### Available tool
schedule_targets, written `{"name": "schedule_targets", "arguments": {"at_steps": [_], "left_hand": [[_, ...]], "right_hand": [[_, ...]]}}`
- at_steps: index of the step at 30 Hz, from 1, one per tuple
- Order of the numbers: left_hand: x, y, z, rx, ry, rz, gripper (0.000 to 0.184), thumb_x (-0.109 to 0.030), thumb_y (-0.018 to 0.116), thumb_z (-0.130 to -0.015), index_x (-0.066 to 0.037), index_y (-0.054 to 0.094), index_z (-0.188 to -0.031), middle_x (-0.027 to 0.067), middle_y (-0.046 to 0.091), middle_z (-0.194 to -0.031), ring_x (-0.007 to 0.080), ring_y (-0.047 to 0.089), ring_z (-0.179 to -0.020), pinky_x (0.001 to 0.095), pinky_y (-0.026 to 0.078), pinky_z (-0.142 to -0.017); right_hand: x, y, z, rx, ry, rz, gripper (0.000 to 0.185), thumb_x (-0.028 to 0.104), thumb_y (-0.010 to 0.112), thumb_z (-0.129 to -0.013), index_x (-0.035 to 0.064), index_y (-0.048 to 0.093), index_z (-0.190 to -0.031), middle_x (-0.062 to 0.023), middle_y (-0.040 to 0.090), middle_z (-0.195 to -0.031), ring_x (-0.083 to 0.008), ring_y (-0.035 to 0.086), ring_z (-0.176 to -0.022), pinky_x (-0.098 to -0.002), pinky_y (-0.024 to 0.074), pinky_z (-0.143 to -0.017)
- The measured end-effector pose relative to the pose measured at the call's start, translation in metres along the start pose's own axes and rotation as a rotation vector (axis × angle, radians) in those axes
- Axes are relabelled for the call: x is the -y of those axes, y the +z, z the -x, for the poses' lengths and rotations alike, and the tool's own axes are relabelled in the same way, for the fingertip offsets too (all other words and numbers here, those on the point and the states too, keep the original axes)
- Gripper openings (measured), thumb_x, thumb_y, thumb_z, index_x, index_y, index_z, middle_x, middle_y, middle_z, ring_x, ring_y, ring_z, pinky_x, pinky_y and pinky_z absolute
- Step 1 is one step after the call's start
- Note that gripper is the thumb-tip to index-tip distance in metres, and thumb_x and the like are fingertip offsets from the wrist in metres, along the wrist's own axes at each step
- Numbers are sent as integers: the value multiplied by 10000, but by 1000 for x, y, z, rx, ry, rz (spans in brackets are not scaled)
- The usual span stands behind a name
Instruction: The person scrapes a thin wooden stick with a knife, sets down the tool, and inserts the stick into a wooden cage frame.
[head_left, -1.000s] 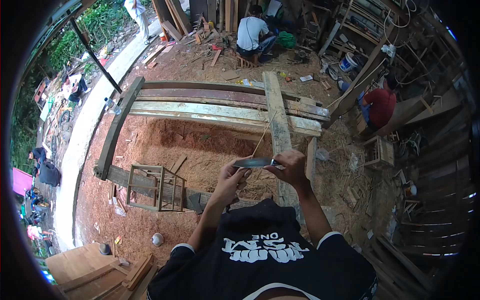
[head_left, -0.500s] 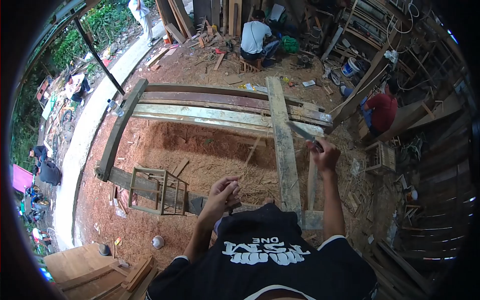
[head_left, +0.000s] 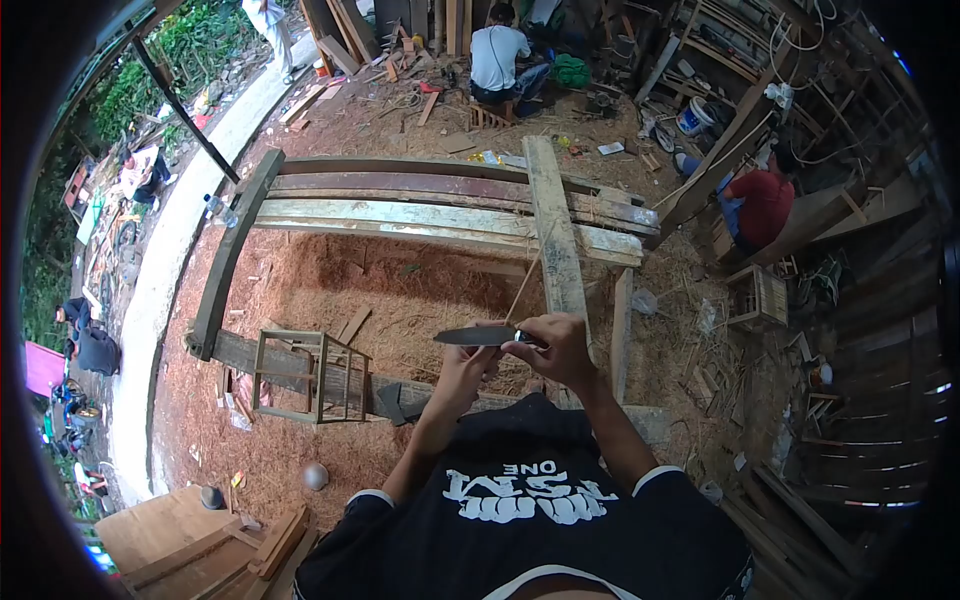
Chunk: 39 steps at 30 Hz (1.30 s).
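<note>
My right hand (head_left: 562,350) is closed around the handle of a knife (head_left: 478,336). Its broad dark blade points left and lies across the fingers of my left hand (head_left: 468,372). Those left fingers are pinched together, and a thin wooden strip (head_left: 524,284) runs from them up and away, crossing in front of the upright plank. The blade and fingers hide the strip's near end, so I cannot tell whether the edge touches it. Both hands are close together in front of my black shirt (head_left: 530,450).
A long plank (head_left: 556,235) crosses several horizontal beams (head_left: 400,215). A small wooden frame (head_left: 312,375) stands left of me, beside a dark axe-like head (head_left: 398,402). People in a white shirt (head_left: 500,62) and a red shirt (head_left: 765,210) sit farther off. Shavings (head_left: 400,290) cover the ground.
My right hand has swung the knife left and down from beside the plank, bringing the blade to my left hand. The left hand has shifted slightly right and up with the strip.
</note>
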<state>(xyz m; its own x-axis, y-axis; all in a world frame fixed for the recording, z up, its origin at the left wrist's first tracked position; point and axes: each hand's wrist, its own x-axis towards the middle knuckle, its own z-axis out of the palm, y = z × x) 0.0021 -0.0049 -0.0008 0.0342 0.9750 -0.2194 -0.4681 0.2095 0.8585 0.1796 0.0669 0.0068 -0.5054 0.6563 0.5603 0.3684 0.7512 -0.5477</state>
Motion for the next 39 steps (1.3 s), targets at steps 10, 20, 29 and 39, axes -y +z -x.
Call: {"name": "schedule_targets", "arguments": {"at_steps": [10, 20, 29, 39], "left_hand": [[6, -14, 37, 207, -132, -24, 219, -155, 544, -1044, -44, 605, -1223, -26, 554, -820, 10, 405, -602, 182, 296, -498], [5, -13, -2, 62, -15, -99, 322, -115, 539, -1037, -31, 578, -1345, -7, 602, -854, 14, 421, -584, 175, 335, -510], [-2, -4, 7, 56, -43, -69, 355, -93, 536, -1035, -57, 558, -1387, 8, 583, -858, 6, 385, -567, 173, 293, -480], [11, -26, 20, 63, -159, 81, 348, -193, 551, -1043, -7, 556, -1338, -26, 565, -816, 3, 338, -533, 173, 256, -449]], "right_hand": [[-86, -68, 12, -253, 345, 383, 439, 473, 668, -938, 64, 695, -781, -30, 575, -548, -158, 574, -492, -325, 404, -476], [-5, -3, 17, -51, 174, -42, 425, 489, 748, -855, 78, 702, -755, -59, 558, -534, -229, 573, -481, -355, 427, -492], [-11, -15, 4, 18, -65, 111, 464, 513, 793, -793, 80, 682, -668, -25, 559, -525, -216, 576, -470, -341, 425, -494], [-65, -53, 17, -192, 237, 334, 496, 561, 703, -870, 112, 684, -661, -25, 530, -484, -197, 564, -429, -335, 427, -450]]}}
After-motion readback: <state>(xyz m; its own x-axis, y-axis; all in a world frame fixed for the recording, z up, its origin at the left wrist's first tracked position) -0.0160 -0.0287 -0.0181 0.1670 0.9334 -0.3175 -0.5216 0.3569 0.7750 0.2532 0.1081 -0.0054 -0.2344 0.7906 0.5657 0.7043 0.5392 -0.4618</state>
